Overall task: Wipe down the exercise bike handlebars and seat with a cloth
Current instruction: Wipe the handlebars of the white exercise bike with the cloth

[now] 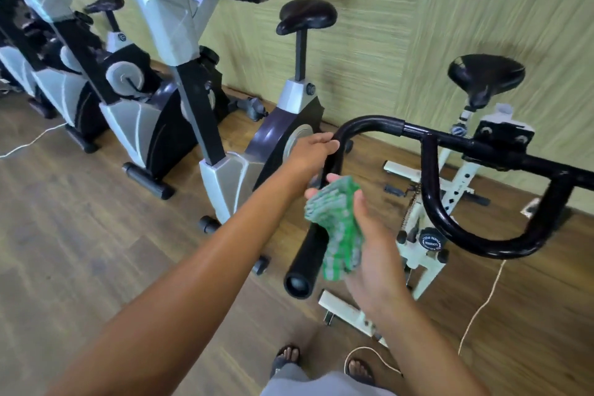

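Note:
A white exercise bike stands in front of me with black handlebars point(373, 125) that curve across the middle and right. Its black seat point(485, 74) sits beyond, near the wall. My left hand point(313, 151) grips the left handlebar arm just below its upper bend. My right hand point(369, 244) holds a green and white cloth point(337, 225) wrapped against the same arm, lower down near its black end grip point(302, 270).
Several grey and black exercise bikes point(225, 125) stand in a row to the left along the green wall. A white cord point(482, 302) trails over the wooden floor at the right. My sandalled feet point(289, 357) are below, beside the bike's white base bar point(347, 309).

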The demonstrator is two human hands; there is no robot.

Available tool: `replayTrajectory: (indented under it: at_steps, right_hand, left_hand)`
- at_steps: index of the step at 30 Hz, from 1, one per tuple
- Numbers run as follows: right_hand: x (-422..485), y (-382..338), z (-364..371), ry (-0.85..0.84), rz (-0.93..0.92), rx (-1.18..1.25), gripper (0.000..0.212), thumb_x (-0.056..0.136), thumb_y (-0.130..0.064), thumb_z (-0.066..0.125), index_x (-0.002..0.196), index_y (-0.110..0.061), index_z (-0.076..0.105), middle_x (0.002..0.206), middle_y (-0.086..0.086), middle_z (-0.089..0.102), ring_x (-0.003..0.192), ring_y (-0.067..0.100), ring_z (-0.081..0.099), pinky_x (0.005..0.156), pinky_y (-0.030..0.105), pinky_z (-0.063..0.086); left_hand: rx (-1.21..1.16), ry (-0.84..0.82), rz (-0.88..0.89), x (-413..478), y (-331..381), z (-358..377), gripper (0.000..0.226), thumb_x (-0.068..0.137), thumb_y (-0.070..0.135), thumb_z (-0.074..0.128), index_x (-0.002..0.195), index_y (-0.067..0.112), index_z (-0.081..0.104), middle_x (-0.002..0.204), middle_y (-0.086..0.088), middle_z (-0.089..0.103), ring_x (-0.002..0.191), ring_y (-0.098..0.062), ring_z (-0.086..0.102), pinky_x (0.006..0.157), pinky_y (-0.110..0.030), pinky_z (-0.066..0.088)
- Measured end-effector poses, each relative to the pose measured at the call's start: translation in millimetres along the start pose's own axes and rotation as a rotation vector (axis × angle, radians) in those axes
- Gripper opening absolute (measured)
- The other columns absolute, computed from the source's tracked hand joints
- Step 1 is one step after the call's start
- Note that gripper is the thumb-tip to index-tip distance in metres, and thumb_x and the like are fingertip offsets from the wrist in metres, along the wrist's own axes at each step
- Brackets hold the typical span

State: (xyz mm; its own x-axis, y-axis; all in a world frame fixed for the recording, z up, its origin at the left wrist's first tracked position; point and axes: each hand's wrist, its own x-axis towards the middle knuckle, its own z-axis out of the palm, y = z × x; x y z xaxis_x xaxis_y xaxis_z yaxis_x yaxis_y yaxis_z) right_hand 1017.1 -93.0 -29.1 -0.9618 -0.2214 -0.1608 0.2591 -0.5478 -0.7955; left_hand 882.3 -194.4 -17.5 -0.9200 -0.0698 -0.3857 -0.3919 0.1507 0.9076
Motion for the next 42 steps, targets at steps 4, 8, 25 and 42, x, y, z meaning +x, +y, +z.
replayTrajectory:
  at_steps: [4,8,25,42]
  right_hand:
    - [14.1,-27.1,1.3,0.248,0.198,0.415,0.058,0.099,-0.051,0.043,0.136,-0.01,0.058,0.128,0.019,0.066,0.118,0.03,0.063,0.1,0.038,0.045]
    - [31.7,-41.8,15.5,0.389,0.115,0.389,0.046,0.095,-0.03,0.059,0.13,0.0,0.061,0.127,0.022,0.065,0.117,0.035,0.064,0.104,0.045,0.047]
    - [0.4,-13.9,93.4,0.68,-0.248,0.0,0.025,0.087,-0.017,0.072,0.105,-0.002,0.062,0.091,0.013,0.075,0.084,0.024,0.073,0.074,0.033,0.061]
    - [-36.6,30.8,33.3,0.815,-0.078,-0.182,0.03,0.101,-0.028,0.052,0.118,-0.01,0.068,0.098,0.002,0.072,0.088,0.014,0.065,0.083,0.03,0.049]
  left_hand:
    - [-0.02,0.024,0.157,1.5,2.5,-7.1,0.016,0.098,0.019,0.056,0.101,0.015,0.071,0.097,0.001,0.07,0.093,-0.012,0.06,0.081,-0.023,0.048]
    - [-0.171,-0.127,0.257,-12.0,7.2,-19.1,0.028,0.096,0.04,0.059,0.103,0.016,0.072,0.105,0.0,0.074,0.095,-0.012,0.067,0.091,-0.029,0.049]
    - [-0.527,-0.651,0.26,-90.4,-21.1,-59.7,0.019,0.092,0.008,0.064,0.11,0.007,0.069,0.101,-0.006,0.075,0.098,-0.021,0.071,0.084,-0.031,0.055]
    - [0.041,-0.537,1.064,-130.9,-107.6,-63.9,0.055,0.105,0.035,0.025,0.151,0.006,0.034,0.159,-0.002,0.033,0.147,-0.026,0.03,0.117,-0.048,0.028]
